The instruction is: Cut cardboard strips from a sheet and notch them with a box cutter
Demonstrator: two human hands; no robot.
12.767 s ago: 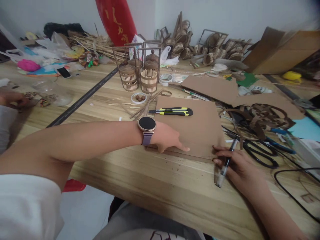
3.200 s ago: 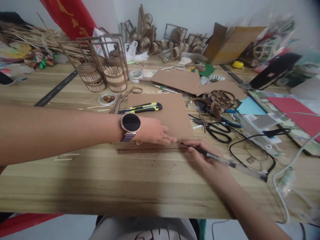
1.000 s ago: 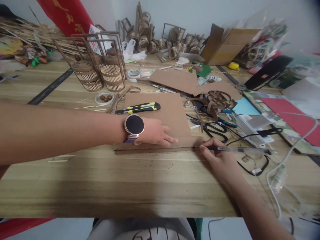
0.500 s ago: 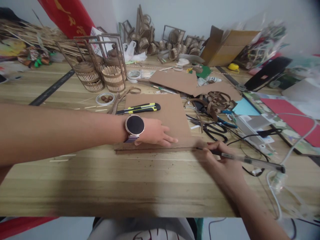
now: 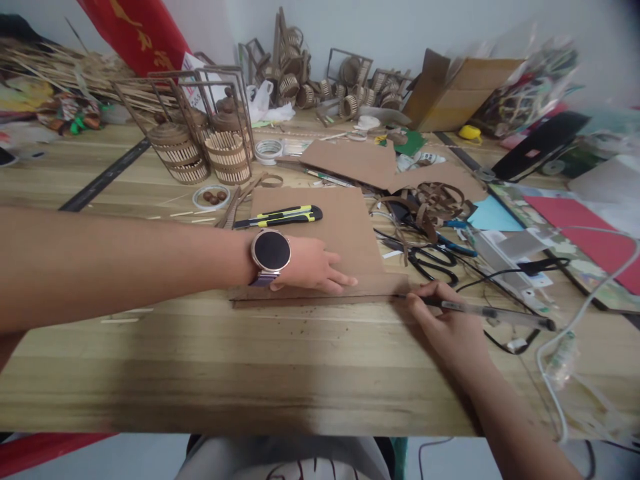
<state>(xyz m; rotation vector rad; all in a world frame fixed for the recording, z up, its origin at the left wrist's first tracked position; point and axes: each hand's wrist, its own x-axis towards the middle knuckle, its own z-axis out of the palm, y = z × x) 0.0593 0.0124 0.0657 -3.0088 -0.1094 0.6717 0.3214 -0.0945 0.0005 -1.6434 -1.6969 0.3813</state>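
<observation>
My left hand (image 5: 313,265), with a round-faced watch (image 5: 271,250) on its wrist, lies flat with its fingers spread. It presses on a cardboard strip (image 5: 380,283) along the near edge of a brown cardboard sheet (image 5: 340,220). In my right hand (image 5: 450,323) is a pen (image 5: 495,313), its tip touching the cardboard at the strip's right end. A dark line runs along the strip's near side. Just beyond my left hand, a black and yellow utility knife (image 5: 285,216) rests on the sheet.
Black-handled scissors (image 5: 433,263), cables and a coil of brown strips (image 5: 435,200) crowd the right side. Small slatted baskets (image 5: 227,157) in tall frames stand back left, near a tape roll (image 5: 269,152). A cardboard box (image 5: 460,90) sits at the back right.
The pen's rear end has swung slightly left and down as my right hand tilts it. My left hand stays in place on the cardboard.
</observation>
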